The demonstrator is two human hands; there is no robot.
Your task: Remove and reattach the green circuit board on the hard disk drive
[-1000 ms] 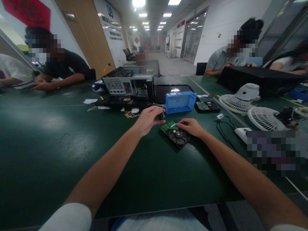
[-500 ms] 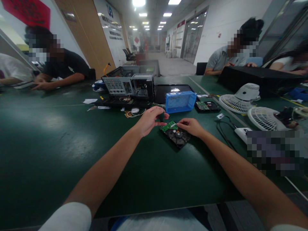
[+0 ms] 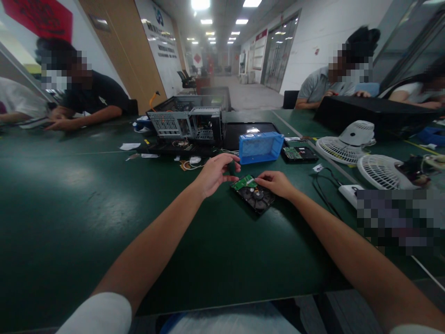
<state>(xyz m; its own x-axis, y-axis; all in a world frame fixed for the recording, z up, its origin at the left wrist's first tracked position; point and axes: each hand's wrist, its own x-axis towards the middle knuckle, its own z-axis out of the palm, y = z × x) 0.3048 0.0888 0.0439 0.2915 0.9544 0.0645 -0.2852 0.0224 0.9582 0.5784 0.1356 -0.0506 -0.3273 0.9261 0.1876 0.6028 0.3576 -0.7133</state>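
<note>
A hard drive (image 3: 257,198) lies on the green table with its underside up, a green circuit board (image 3: 245,182) at its far end. My left hand (image 3: 218,175) is closed around a dark upright handle (image 3: 232,167), which looks like a screwdriver, over the drive's far left corner. Its tip is hidden or too small to make out. With thumb and fingers pressed together, my right hand (image 3: 277,183) grips the drive's far right edge beside the circuit board.
Behind the drive a blue plastic bin (image 3: 261,148) stands on its side. An opened computer case (image 3: 186,124) is at the back left, a second hard drive (image 3: 299,154) to the right. White fan parts (image 3: 347,144) and a power strip (image 3: 350,191) lie further right. Several people sit around the table.
My left hand and the dark handle have shifted very slightly to the left. The hard drive and my right hand stay in place.
</note>
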